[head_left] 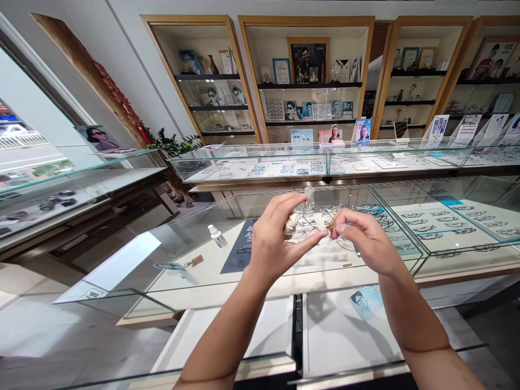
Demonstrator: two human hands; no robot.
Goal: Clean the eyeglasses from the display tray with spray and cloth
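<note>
Above the glass counter, my left hand (pixel 271 233) is curved, thumb and fingers bent around a bunched white cloth (pixel 291 223). A pale end of the cloth pokes out at the index fingertip. Its thumb tip reaches a pair of thin wire-framed eyeglasses (pixel 331 214). Closed in a pinch, my right hand (pixel 361 235) holds the eyeglasses by a part near the thumb and index finger. The thin frame blends with the glasses displayed below, so its exact outline is hard to make out. A white spray bottle (pixel 218 236) stands on the counter, left of my left hand.
Rows of eyeglasses (pixel 430 222) lie inside the glass counter (pixel 227 276). A brown tag (pixel 194 261) is near the bottle. Two white drawers (pixel 337 346) stand open below my forearms, one holding a blue card (pixel 366 303). Another glass showcase (pixel 264 162) and wooden shelves stand behind.
</note>
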